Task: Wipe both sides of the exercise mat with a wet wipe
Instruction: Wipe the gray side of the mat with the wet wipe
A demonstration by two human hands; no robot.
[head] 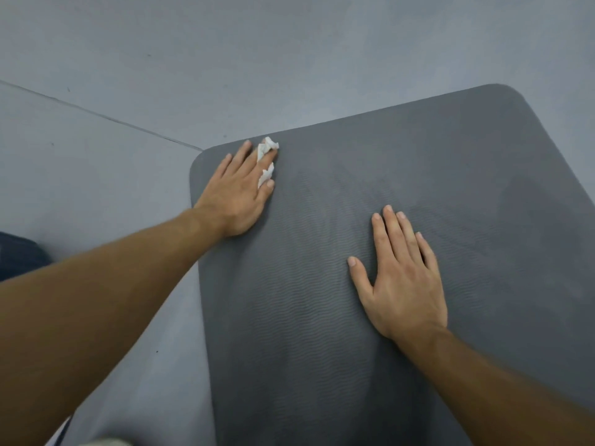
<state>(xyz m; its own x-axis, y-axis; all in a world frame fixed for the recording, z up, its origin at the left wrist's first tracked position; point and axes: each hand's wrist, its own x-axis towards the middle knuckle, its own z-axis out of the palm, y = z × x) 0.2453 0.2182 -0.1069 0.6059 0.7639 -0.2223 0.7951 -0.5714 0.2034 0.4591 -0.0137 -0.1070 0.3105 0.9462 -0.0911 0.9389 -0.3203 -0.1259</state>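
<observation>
Dark grey ribbed foam exercise mat (315,317) lies flat, filling centre and right of frame, on pale grey-blue floor (225,53).

Left hand (235,194) at mat's upper-left corner, fingers straight, pressing crumpled white wet wipe (269,146), which pokes out between them.

Right hand (402,278) flat mid-mat, fingers extended, holding nothing.

Thin floor seam (96,112) upper left.

Dark blue fabric (19,255) at left edge.

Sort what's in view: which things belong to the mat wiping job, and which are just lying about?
In the job:
mat
wipe, pressed near the mat's far left corner by the left hand
right hand, flat on the mat

Just lying about:
floor
dark blue cloth at the left edge
</observation>
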